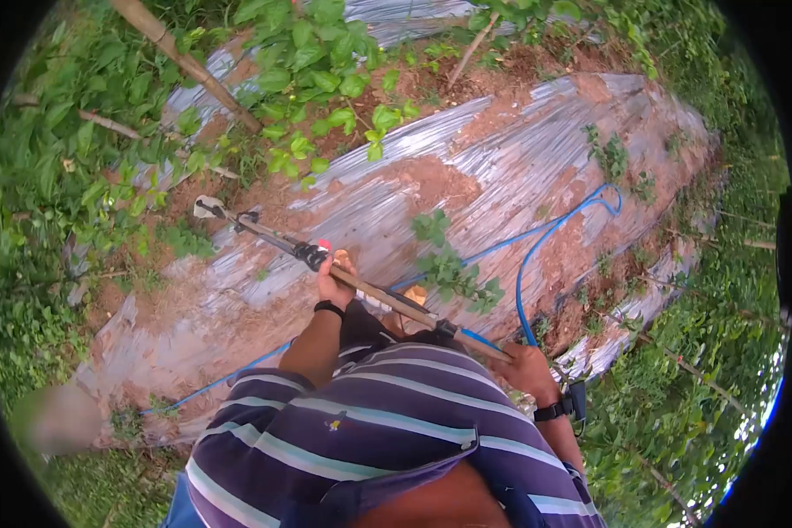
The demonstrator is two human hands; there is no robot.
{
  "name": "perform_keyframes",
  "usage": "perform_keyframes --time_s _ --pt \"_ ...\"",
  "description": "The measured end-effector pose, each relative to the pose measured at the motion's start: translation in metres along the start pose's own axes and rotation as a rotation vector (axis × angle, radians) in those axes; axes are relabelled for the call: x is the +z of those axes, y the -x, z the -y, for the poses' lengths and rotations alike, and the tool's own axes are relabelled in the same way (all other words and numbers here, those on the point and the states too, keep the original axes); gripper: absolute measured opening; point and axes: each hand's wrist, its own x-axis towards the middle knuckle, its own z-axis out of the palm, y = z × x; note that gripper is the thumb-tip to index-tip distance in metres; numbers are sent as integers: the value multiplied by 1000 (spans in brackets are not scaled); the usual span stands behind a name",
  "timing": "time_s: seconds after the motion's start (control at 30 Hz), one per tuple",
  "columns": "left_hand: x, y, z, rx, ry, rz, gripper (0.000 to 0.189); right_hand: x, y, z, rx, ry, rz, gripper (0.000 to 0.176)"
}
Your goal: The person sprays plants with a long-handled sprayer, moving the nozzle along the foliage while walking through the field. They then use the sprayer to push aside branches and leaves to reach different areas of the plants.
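Observation:
A long wooden pole (380, 294) slants across my front from upper left to lower right, with black wrapping and fittings along it. At its far end sits a pale grey head (207, 207), close to the plants. My left hand (333, 280) is wrapped round the pole just behind a black fitting. Lower right, by my hip, my right hand (528, 370) closes on the pole's near end. A blue hose (521, 290) runs up to that end and loops back over the ground. Part of the hose lies hidden behind my body.
Plastic mulch sheeting (519, 141), streaked with reddish soil, covers the bed. A small leafy plant (453, 268) grows near my feet, another (609, 157) farther right. Leafy vines (312, 66) and a slanted stake (189, 66) stand upper left. Dense foliage borders the right.

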Motion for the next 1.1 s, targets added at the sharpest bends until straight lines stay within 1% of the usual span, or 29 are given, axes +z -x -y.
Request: perform_keyframes --time_s 0.03,0.07,0.1,0.13,0.17,0.23,0.33,0.4,0.53,0.6,0.63,0.67,0.7,0.83,0.93,0.97,1.0,1.03,1.1 --pt "2 3 -1 6 20 -8 27 12 -3 -15 -46 -31 -19 38" --pt "-5 -2 -1 34 2 -57 24 12 -4 -12 -40 -53 2 36" --pt "-10 -3 0 38 12 -20 22 16 -3 -5 25 -163 2 33" --pt "-13 -4 -1 33 -6 -12 24 17 -3 -4 56 -183 33 31" --pt "-14 -3 -1 39 -9 -21 24 27 -5 -19 21 -132 17 27" --pt "-15 -3 -1 23 11 -68 21 24 -7 -10 -12 -90 45 26" --pt "-18 -3 -3 3 56 -74 16 28 -5 -13 -39 -57 -11 23" --pt "-19 -4 -3 -16 94 -59 13 33 -7 -23 4 -93 3 26" --pt "-24 -5 0 6 58 -67 16 38 -10 -37 22 -74 30 26" --pt "-25 -6 1 4 47 -68 18 43 -14 -50 22 -104 123 24" --pt "-26 -5 2 3 -21 -74 17 47 -13 -55 26 -106 118 24" --pt "-26 -4 3 3 -90 -81 17 52 -12 -60 -34 -162 91 24" --pt "-28 -5 3 4 -89 -89 18 53 -12 -57 -96 -218 63 24" --pt "-34 -8 4 9 -123 -74 18 57 -9 -54 -71 -275 26 20" --pt "-41 -10 6 -21 -158 -114 18 78 -11 -90 -29 -318 44 16" --pt "-45 -13 8 -27 -164 -139 17 88 -13 -109 28 -314 92 15" --pt "-47 -17 9 -31 -171 -162 17 88 -14 -106 84 -311 140 15" --pt "-49 -20 10 -33 -179 -161 17 82 -12 -101 101 -267 162 21" --pt "-51 -23 14 -41 -242 -270 14 83 -14 -100 103 -261 165 24"
